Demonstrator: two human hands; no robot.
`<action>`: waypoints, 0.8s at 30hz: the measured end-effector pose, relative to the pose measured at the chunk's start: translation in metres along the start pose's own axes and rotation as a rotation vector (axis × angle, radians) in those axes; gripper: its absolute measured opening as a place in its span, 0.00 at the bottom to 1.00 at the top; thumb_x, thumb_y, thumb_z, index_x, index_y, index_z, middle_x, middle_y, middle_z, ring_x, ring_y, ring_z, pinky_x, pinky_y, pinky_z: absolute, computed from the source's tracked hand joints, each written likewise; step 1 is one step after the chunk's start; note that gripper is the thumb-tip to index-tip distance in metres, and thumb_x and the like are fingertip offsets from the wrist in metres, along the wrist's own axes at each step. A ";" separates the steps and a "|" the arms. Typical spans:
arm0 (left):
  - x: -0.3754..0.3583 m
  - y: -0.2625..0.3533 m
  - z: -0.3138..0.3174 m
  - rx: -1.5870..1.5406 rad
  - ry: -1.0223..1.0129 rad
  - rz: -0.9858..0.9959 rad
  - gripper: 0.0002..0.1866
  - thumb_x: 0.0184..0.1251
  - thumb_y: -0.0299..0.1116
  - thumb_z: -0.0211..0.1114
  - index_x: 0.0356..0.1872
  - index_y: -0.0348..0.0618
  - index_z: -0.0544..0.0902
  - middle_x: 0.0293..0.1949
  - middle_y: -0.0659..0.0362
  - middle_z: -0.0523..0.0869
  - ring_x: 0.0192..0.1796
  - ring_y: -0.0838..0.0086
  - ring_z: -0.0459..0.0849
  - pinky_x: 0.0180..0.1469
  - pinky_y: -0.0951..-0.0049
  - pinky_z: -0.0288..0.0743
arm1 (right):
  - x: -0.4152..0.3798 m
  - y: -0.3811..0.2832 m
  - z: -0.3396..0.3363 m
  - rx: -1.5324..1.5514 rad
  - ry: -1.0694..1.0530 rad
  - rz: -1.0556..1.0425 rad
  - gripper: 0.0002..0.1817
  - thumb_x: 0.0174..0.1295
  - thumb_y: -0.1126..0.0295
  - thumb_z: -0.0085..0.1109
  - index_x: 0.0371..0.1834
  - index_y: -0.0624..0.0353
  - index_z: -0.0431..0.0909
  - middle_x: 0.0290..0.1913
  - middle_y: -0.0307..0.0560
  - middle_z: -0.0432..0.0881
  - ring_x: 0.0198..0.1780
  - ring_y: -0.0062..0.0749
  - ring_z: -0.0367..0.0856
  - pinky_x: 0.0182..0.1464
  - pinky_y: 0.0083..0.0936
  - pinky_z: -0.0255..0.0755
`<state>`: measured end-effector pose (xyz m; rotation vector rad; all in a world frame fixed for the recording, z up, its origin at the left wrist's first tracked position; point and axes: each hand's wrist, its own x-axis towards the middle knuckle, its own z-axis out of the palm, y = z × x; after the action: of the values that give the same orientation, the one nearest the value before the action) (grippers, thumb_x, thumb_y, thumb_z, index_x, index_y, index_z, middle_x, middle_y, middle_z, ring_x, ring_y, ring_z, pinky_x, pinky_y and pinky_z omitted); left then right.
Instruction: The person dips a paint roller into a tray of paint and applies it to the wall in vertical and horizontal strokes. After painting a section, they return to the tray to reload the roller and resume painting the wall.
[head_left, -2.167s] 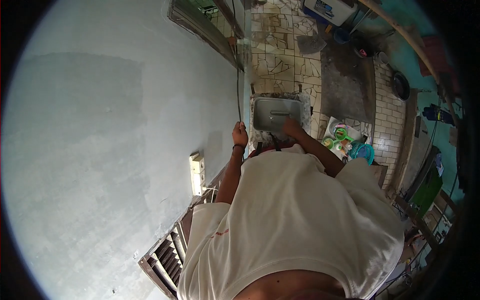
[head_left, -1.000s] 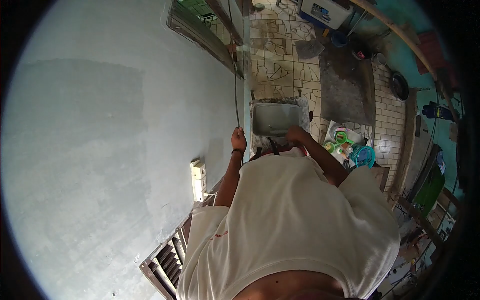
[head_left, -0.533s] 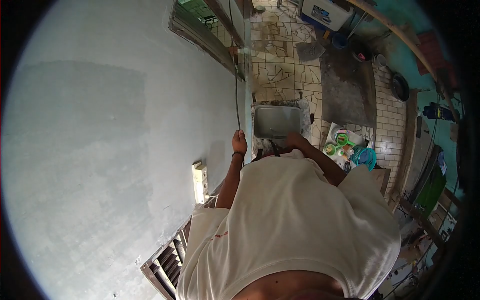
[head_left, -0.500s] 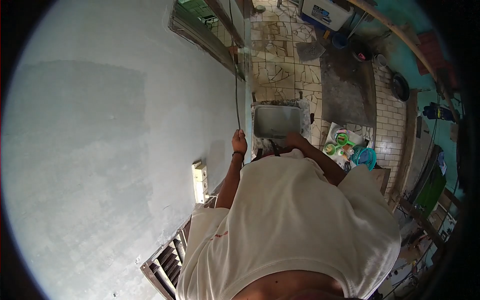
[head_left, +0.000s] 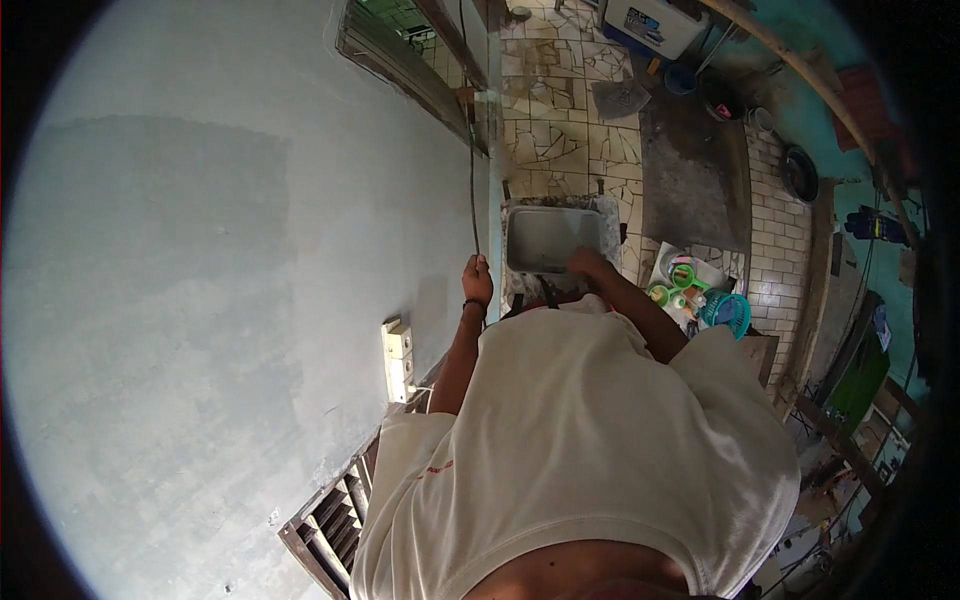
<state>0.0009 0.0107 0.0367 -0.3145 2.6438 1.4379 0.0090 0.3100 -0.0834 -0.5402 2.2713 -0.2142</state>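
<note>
My left hand [head_left: 477,282] is closed around a long thin dark cable [head_left: 474,190], which runs upward along the grey wall. A dark band circles that wrist. My right hand [head_left: 590,263] is at the near right corner of a grey rectangular tub [head_left: 553,268], with its fingers curled; what they hold, if anything, is too small to make out. Greyish contents lie in the tub, which rests on a stained stand [head_left: 612,222].
A white power strip [head_left: 399,360] is on the wall at left. Green cups [head_left: 683,274] and a teal basket [head_left: 738,316] are at right. Farther off are a dark mat [head_left: 690,170], a cooler box [head_left: 650,28] and basins. A window frame [head_left: 410,75] juts out at upper left.
My right hand has risen slightly from the tub's near edge to its near right corner. My left hand stays on the cable, a touch higher.
</note>
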 end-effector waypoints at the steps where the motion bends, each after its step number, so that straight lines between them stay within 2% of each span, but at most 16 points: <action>1: 0.000 -0.001 0.000 -0.008 -0.001 -0.004 0.21 0.87 0.45 0.53 0.36 0.38 0.77 0.29 0.49 0.83 0.33 0.58 0.80 0.41 0.58 0.77 | -0.009 -0.004 -0.018 0.006 -0.036 0.010 0.17 0.62 0.63 0.60 0.46 0.57 0.93 0.49 0.62 0.91 0.49 0.59 0.92 0.55 0.51 0.84; 3: 0.000 -0.001 -0.002 0.016 -0.013 -0.006 0.21 0.87 0.45 0.53 0.36 0.38 0.77 0.30 0.50 0.83 0.33 0.58 0.81 0.42 0.58 0.77 | -0.026 -0.009 -0.051 0.019 -0.109 0.029 0.17 0.63 0.63 0.59 0.47 0.58 0.92 0.51 0.62 0.91 0.50 0.59 0.92 0.55 0.51 0.84; 7: 0.001 -0.001 -0.003 0.036 -0.009 0.004 0.21 0.87 0.45 0.53 0.37 0.38 0.78 0.30 0.50 0.84 0.34 0.59 0.81 0.42 0.58 0.77 | 0.012 0.023 -0.013 0.057 -0.040 0.008 0.12 0.56 0.65 0.66 0.38 0.58 0.93 0.40 0.56 0.93 0.41 0.56 0.93 0.44 0.50 0.87; 9: 0.003 -0.006 -0.003 0.030 -0.023 0.000 0.21 0.88 0.45 0.53 0.37 0.38 0.77 0.30 0.50 0.83 0.34 0.59 0.81 0.42 0.58 0.77 | 0.021 0.032 -0.008 -0.061 -0.019 -0.099 0.12 0.55 0.67 0.66 0.37 0.59 0.93 0.40 0.58 0.92 0.41 0.56 0.93 0.43 0.49 0.87; 11: 0.003 -0.011 -0.002 0.021 -0.026 -0.003 0.21 0.88 0.45 0.53 0.37 0.38 0.77 0.30 0.50 0.83 0.34 0.59 0.81 0.42 0.58 0.77 | -0.013 0.019 -0.056 -0.020 -0.031 -0.030 0.11 0.54 0.68 0.66 0.37 0.60 0.93 0.39 0.59 0.92 0.41 0.55 0.93 0.41 0.49 0.87; 14: 0.003 -0.010 -0.001 0.006 -0.024 -0.004 0.21 0.88 0.45 0.53 0.37 0.38 0.77 0.29 0.50 0.83 0.33 0.59 0.81 0.42 0.58 0.77 | -0.023 0.020 -0.075 -0.008 0.000 0.015 0.10 0.53 0.71 0.66 0.35 0.63 0.92 0.36 0.59 0.92 0.40 0.54 0.93 0.40 0.48 0.87; 18: 0.003 -0.012 -0.003 0.012 -0.044 -0.010 0.21 0.88 0.45 0.53 0.37 0.38 0.77 0.29 0.50 0.83 0.33 0.60 0.80 0.42 0.58 0.77 | -0.026 0.020 -0.087 0.052 0.006 0.061 0.09 0.54 0.73 0.66 0.33 0.66 0.92 0.34 0.59 0.92 0.39 0.54 0.94 0.38 0.46 0.88; 20: 0.004 -0.012 -0.003 0.010 -0.040 -0.012 0.21 0.88 0.45 0.53 0.37 0.38 0.77 0.29 0.50 0.83 0.33 0.60 0.80 0.41 0.58 0.76 | -0.029 0.018 -0.087 0.179 0.029 0.089 0.08 0.53 0.74 0.67 0.33 0.66 0.91 0.34 0.60 0.91 0.39 0.54 0.93 0.38 0.45 0.88; 24: 0.002 -0.009 -0.003 0.006 -0.022 0.007 0.21 0.88 0.45 0.53 0.37 0.38 0.77 0.28 0.50 0.82 0.33 0.60 0.80 0.41 0.58 0.76 | -0.028 0.004 -0.086 0.334 -0.053 0.216 0.11 0.57 0.69 0.64 0.35 0.64 0.92 0.37 0.60 0.92 0.40 0.54 0.93 0.42 0.46 0.88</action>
<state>0.0012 0.0034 0.0304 -0.2875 2.6337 1.4274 -0.0379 0.3248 -0.0075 -0.1243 2.1621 -0.4538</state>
